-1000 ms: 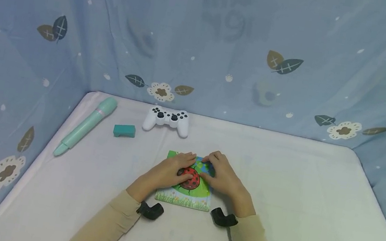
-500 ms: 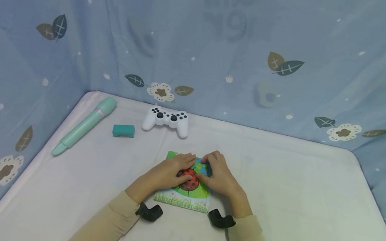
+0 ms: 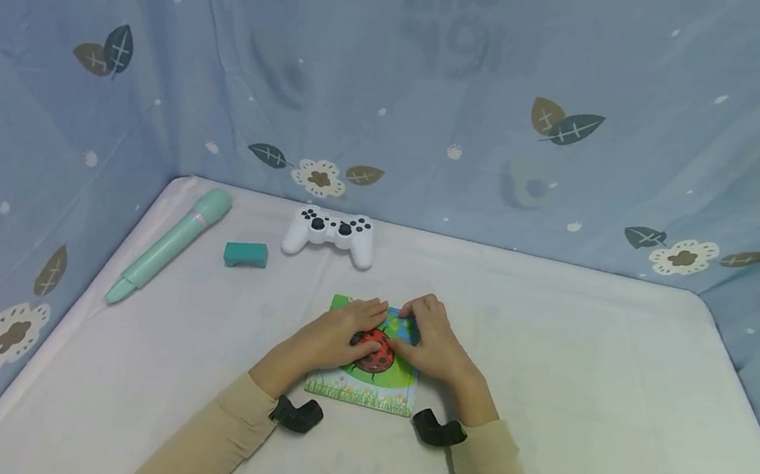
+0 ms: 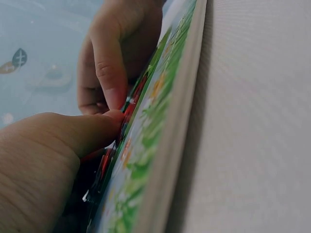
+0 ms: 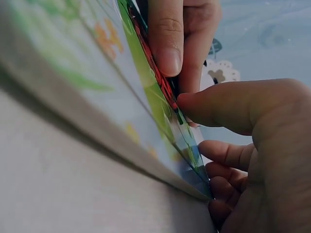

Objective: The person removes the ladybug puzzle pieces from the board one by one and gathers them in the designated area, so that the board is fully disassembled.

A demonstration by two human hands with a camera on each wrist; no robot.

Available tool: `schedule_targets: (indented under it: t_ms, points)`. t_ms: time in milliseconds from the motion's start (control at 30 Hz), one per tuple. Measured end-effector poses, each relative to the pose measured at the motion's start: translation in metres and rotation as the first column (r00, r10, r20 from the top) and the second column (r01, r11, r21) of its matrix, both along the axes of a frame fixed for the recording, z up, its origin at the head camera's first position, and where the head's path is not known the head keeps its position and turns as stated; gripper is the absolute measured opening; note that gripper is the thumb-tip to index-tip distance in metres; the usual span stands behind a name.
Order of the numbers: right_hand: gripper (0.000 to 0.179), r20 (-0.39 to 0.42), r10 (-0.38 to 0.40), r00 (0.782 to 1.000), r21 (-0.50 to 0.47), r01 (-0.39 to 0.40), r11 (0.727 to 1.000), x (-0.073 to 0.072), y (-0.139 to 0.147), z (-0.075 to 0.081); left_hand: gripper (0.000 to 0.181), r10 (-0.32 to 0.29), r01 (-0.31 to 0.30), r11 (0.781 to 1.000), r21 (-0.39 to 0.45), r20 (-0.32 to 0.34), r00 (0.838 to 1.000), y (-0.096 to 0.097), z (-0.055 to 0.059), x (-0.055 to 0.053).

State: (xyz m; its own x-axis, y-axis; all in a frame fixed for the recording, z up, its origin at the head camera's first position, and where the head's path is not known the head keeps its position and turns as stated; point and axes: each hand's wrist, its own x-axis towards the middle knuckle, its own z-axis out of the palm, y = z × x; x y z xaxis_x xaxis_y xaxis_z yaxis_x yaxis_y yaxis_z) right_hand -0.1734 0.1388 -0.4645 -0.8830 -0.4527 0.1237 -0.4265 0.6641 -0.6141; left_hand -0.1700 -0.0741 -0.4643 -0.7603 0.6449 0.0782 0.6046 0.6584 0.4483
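Observation:
A square board (image 3: 355, 391) with a ladybug picture on green, grass and flowers along its near side, lies flat on the table; both wrist views show its thick pale edge (image 4: 187, 97). My left hand (image 3: 332, 337) rests across its upper left, fingers extended, thumb on the ladybug (image 3: 377, 359). My right hand (image 3: 438, 349) is at its upper right. In the right wrist view the right thumb (image 5: 218, 104) touches the ladybug's edge, and the other fingers bend loosely with tips at the board's edge. The hands hide much of the board's upper part.
A white game controller (image 3: 331, 235) lies behind the board. To its left are a small teal block (image 3: 246, 254) and a mint-green microphone-shaped toy (image 3: 171, 247). Blue printed cloth (image 3: 403, 91) hangs around the white-covered table (image 3: 607, 406).
My right thumb has slid slightly left on the ladybug picture. My left hand and the board stay where they are; the head view shifts a little.

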Motion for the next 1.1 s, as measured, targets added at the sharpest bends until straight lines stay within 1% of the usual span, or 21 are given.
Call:
schedule_targets:
  t_ms: [133, 400, 500, 567, 733, 800, 1000, 1100]
  points:
    - [0.039, -0.007, 0.006, 1.000, -0.033, -0.007, 0.999, 0.000, 0.003, 0.001, 0.055, -0.003, 0.003, 1.000, 0.004, 0.000, 1.000, 0.001, 0.001, -0.001]
    - [0.044, 0.054, 0.059, 0.997, -0.059, -0.056, 0.997, 0.003, 0.014, 0.007, 0.055, 0.009, -0.009, 0.999, 0.033, 0.009, 1.000, 0.000, 0.001, 0.002]
    - [0.044, 0.053, 0.086, 0.995, -0.071, -0.082, 0.994, 0.003, 0.018, 0.009, 0.055, 0.016, -0.016, 0.999, 0.039, 0.012, 1.000, 0.000, 0.000, 0.002]
    - [0.043, 0.061, 0.091, 0.994, -0.081, -0.085, 0.993, 0.003, 0.019, 0.010, 0.055, 0.016, -0.017, 0.999, 0.036, 0.009, 1.000, 0.000, 0.000, 0.002]
    - [0.043, 0.107, 0.065, 0.992, -0.090, -0.056, 0.994, 0.004, 0.020, 0.010, 0.055, 0.013, -0.013, 1.000, 0.028, 0.006, 1.000, 0.000, 0.000, 0.002]
    - [0.043, 0.114, 0.053, 0.992, -0.087, -0.043, 0.995, 0.004, 0.019, 0.009, 0.055, 0.010, -0.010, 1.000, 0.029, 0.008, 1.000, 0.000, 0.000, 0.002]
    - [0.044, 0.056, 0.022, 0.998, -0.098, -0.017, 0.995, 0.004, 0.021, 0.010, 0.055, 0.004, -0.005, 0.999, 0.032, 0.009, 1.000, 0.000, 0.001, 0.002]
    - [0.045, 0.049, 0.004, 0.999, -0.125, 0.002, 0.992, 0.003, 0.026, 0.012, 0.055, 0.003, -0.003, 0.999, 0.035, 0.008, 1.000, -0.001, 0.000, 0.002]
